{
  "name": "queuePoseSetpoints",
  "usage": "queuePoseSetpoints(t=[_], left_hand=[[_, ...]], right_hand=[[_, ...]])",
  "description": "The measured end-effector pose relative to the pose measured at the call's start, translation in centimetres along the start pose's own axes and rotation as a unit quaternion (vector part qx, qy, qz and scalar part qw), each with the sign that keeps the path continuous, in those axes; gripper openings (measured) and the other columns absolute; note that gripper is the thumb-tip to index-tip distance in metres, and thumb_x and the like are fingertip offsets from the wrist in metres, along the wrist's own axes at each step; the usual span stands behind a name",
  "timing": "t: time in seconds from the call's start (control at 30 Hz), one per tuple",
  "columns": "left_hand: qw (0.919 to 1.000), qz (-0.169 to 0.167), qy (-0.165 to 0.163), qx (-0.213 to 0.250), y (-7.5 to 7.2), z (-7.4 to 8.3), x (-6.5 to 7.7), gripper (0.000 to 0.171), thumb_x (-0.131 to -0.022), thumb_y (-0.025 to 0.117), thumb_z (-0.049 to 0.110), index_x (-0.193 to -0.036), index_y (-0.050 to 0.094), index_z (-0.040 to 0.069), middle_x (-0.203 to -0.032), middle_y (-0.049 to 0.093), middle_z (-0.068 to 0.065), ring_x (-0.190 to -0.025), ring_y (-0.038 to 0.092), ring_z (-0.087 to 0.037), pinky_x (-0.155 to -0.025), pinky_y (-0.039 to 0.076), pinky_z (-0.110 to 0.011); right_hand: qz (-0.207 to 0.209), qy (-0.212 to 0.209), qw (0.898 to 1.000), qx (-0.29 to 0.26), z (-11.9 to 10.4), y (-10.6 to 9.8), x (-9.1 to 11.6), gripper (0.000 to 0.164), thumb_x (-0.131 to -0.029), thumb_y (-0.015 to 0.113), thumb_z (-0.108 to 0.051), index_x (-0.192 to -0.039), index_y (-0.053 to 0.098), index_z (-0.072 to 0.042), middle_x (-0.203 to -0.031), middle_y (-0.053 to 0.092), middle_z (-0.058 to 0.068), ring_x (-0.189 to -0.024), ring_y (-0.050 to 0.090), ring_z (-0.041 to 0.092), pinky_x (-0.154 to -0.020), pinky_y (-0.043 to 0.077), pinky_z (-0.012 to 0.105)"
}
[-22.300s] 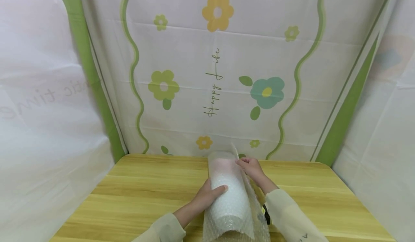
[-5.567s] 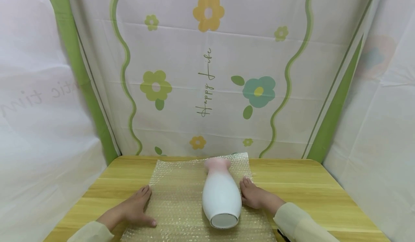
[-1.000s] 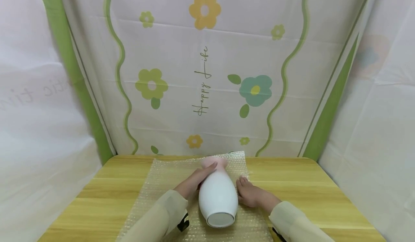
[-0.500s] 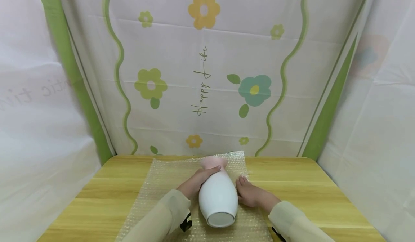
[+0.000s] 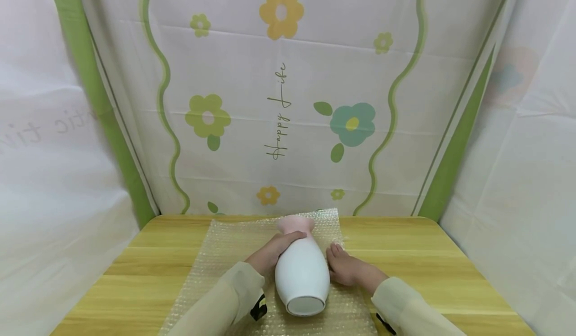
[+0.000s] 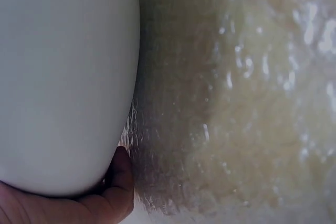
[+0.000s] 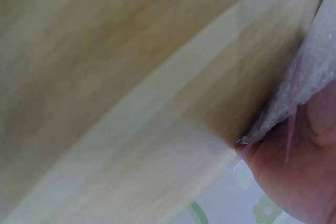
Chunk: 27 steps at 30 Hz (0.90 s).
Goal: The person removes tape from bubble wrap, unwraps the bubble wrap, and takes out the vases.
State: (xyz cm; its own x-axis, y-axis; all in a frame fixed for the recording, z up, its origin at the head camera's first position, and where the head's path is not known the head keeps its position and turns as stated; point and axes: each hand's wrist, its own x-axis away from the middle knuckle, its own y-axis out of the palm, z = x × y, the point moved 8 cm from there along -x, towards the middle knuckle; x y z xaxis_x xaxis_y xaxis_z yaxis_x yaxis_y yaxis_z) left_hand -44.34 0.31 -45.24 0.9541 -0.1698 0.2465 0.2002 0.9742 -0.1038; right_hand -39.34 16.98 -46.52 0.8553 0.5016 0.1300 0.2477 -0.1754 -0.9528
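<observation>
A white vase (image 5: 302,271) with a pink neck lies on its side on a sheet of bubble wrap (image 5: 216,266), its base toward me. My left hand (image 5: 271,252) grips the vase at the neck, thumb across the top. In the left wrist view, curled fingers (image 6: 122,182) reach under the vase's narrow end. Close along the vase's right side, my right hand (image 5: 345,267) rests on the bubble wrap with fingers extended forward. The right wrist view has that hand (image 7: 299,166) at the sheet's edge (image 7: 286,93), partly out of frame.
The wooden table (image 5: 418,261) extends to both sides of the sheet. A flowered cloth (image 5: 243,76) hangs behind it, and white cloth panels (image 5: 58,176) flank the left and right.
The bubble wrap, earlier wrapped round the vase, now lies spread flat under it. My left hand has moved from the sheet's left edge to the vase's neck. The right hand has stayed put lately.
</observation>
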Motion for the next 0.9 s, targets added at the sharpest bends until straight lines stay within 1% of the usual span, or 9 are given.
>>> queuePoseSetpoints(t=[0.2, 0.37, 0.6, 0.8, 0.9], left_hand=[[0.9999, -0.003, 0.007, -0.01, 0.08, 0.1, 0.05, 0.071, -0.08, 0.075, 0.046, -0.127, 0.054, -0.002, -0.1, 0.065, -0.012, -0.087, 0.066, -0.032, -0.07, 0.054, -0.053], [0.9998, -0.009, 0.01, -0.014, 0.21, 0.15, 0.05, 0.072, -0.08, 0.075, 0.047, -0.128, 0.054, -0.002, -0.1, 0.065, -0.012, -0.087, 0.066, -0.031, -0.07, 0.054, -0.053], [0.9996, -0.022, 0.019, 0.001, 0.38, 0.44, 0.34, 0.069, -0.079, 0.075, 0.047, -0.125, 0.056, -0.001, -0.098, 0.067, -0.012, -0.085, 0.067, -0.031, -0.068, 0.054, -0.053], [0.9996, -0.012, 0.025, 0.001, 0.4, 0.49, 0.59, 0.068, -0.079, 0.075, 0.046, -0.123, 0.056, -0.002, -0.095, 0.069, -0.012, -0.084, 0.068, -0.032, -0.068, 0.054, -0.054], [0.9993, -0.005, 0.037, -0.001, 0.37, 0.61, 0.63, 0.069, -0.079, 0.076, 0.046, -0.123, 0.056, -0.003, -0.095, 0.069, -0.012, -0.084, 0.068, -0.032, -0.067, 0.054, -0.054]], right_hand=[[-0.002, -0.008, 1.0, 0.003, -0.08, -0.11, 0.07, 0.067, -0.1, 0.052, -0.028, -0.141, 0.028, 0.02, -0.148, 0.017, 0.041, -0.14, 0.013, 0.05, -0.113, 0.018, 0.051], [-0.001, -0.001, 1.0, -0.004, 0.08, -0.12, 0.13, 0.067, -0.101, 0.051, -0.03, -0.142, 0.028, 0.019, -0.149, 0.017, 0.039, -0.14, 0.012, 0.049, -0.113, 0.018, 0.051], [-0.001, 0.007, 1.0, -0.007, 0.21, -0.12, 0.23, 0.067, -0.101, 0.051, -0.029, -0.142, 0.028, 0.019, -0.149, 0.017, 0.039, -0.141, 0.012, 0.048, -0.113, 0.017, 0.05], [0.002, 0.0, 1.0, -0.012, -0.05, -0.3, 0.4, 0.066, -0.101, 0.051, -0.028, -0.14, 0.029, 0.02, -0.148, 0.018, 0.04, -0.14, 0.013, 0.049, -0.113, 0.017, 0.051], [0.007, -0.006, 1.0, -0.008, -0.18, -0.43, 0.43, 0.067, -0.1, 0.052, -0.028, -0.14, 0.029, 0.021, -0.147, 0.018, 0.041, -0.139, 0.013, 0.05, -0.113, 0.017, 0.052]])
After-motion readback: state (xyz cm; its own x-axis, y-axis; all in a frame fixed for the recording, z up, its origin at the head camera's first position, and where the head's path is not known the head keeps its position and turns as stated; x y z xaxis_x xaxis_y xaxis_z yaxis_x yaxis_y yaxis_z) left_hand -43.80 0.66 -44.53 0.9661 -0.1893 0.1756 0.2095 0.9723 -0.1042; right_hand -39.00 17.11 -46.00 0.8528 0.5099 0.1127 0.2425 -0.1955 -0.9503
